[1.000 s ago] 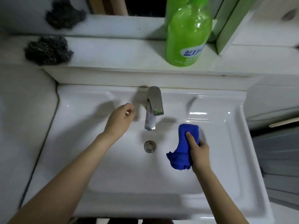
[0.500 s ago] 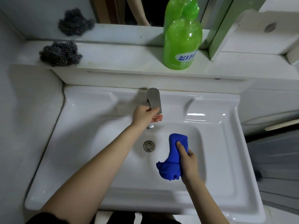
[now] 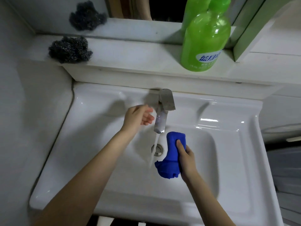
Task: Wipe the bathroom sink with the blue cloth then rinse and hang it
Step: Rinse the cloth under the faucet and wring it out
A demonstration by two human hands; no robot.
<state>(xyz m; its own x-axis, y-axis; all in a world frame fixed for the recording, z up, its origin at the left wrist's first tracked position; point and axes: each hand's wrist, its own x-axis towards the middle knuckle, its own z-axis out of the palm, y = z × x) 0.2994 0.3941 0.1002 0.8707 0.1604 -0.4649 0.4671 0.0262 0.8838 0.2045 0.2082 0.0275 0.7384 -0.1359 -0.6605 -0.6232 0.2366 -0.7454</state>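
Running from the faucet [image 3: 162, 115], a thin stream of water [image 3: 155, 144] falls toward the drain [image 3: 160, 150] of the white sink [image 3: 228, 160]. The blue cloth [image 3: 172, 149], bunched, is held in the grip of the right hand [image 3: 187, 159] just right of the stream, seemingly ready for rinsing. The left hand [image 3: 138, 117] is seen beside the faucet, fingers relaxed, holding nothing.

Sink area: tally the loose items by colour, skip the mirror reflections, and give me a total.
Green: 1, the bottle on the ledge
Dark grey: 1, the steel wool scourer on the ledge
Blue: 1, the cloth gripped in the right hand
Total: 3
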